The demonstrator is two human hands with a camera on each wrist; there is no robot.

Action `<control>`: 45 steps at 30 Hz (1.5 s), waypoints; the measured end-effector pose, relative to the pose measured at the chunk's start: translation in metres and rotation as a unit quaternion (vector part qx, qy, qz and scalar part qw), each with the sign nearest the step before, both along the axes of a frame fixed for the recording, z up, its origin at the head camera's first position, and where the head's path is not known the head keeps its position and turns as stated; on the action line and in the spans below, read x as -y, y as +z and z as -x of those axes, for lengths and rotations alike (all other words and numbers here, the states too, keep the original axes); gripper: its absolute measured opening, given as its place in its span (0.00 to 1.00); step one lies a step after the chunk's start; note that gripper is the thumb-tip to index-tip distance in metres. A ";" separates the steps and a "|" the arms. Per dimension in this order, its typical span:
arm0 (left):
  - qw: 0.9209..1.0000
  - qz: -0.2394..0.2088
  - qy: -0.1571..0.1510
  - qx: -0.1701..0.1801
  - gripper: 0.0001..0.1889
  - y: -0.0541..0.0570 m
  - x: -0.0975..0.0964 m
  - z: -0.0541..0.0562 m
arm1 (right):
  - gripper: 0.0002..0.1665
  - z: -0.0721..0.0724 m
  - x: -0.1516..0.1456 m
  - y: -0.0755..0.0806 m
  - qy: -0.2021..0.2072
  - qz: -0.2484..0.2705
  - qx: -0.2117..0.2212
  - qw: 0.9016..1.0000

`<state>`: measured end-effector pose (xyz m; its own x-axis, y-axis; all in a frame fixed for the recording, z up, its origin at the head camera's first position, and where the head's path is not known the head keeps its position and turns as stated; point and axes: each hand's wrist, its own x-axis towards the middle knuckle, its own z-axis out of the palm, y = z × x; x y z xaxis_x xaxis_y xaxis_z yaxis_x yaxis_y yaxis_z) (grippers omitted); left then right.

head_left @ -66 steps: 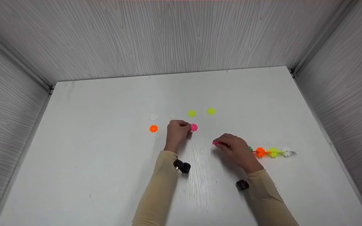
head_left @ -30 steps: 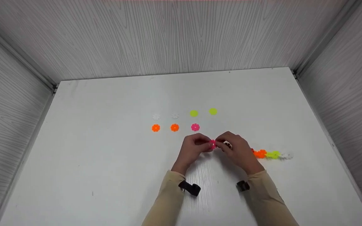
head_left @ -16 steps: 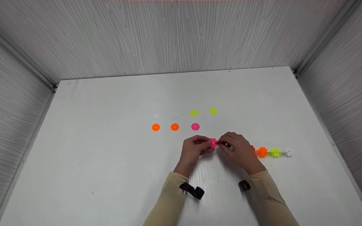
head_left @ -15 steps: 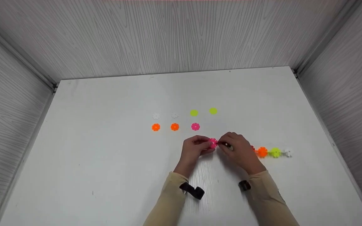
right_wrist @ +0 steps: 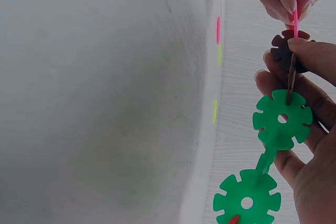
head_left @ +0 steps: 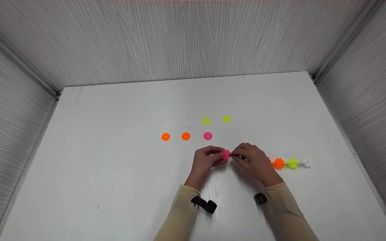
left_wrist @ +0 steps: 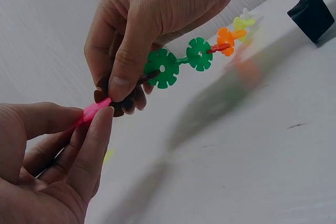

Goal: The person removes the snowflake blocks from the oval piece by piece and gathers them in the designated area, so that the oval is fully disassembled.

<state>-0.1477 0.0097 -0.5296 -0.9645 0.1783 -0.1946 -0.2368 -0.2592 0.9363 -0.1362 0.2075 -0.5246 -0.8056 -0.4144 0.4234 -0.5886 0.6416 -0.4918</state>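
Observation:
In the head view my left hand [head_left: 203, 163] pinches a pink notched plastic disc [head_left: 226, 154] between thumb and fingers. My right hand [head_left: 254, 164] grips the dark brown notched disc [right_wrist: 281, 51] at the near end of a chain of interlocking discs. The pink disc stands edge-on in the right wrist view, meeting the brown disc's edge; fingers hide how deep they fit. Beyond the brown pieces, the chain runs through green discs [right_wrist: 282, 119], a red one [left_wrist: 219, 48], an orange disc [head_left: 278, 163], a yellow disc [head_left: 293, 163] and a white disc [head_left: 306, 163].
Loose discs lie in two rows on the white table [head_left: 95, 150]: white ones [head_left: 186, 124] and yellow ones [head_left: 206, 121] behind, orange ones [head_left: 165, 136] and a pink one [head_left: 207, 136] in front. Wood-grain panels [head_left: 186, 40] enclose the back and sides.
My left hand has left the loose pink disc in the front row, moved right and toward me, and taken hold of the pink disc at the chain's end. Lately both hands barely move.

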 end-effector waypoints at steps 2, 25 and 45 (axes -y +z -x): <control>1.000 0.009 -0.003 -0.001 0.07 0.000 0.001 0.001 | 0.08 0.000 -0.001 -0.001 0.004 0.001 -0.003 1.000; 0.999 0.052 0.011 0.007 0.07 0.009 0.015 0.015 | 0.10 0.001 -0.005 0.000 0.016 -0.007 0.036 0.999; 0.938 0.340 0.046 -0.044 0.06 0.011 -0.024 0.079 | 0.09 0.003 -0.006 0.008 -0.015 0.030 0.052 0.998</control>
<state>-0.2268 0.0333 -0.5184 -0.9875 -0.0429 -0.1518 -0.1565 0.3889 0.9079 -0.1395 0.2134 -0.5163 -0.8587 -0.3653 0.3595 -0.5124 0.6261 -0.5877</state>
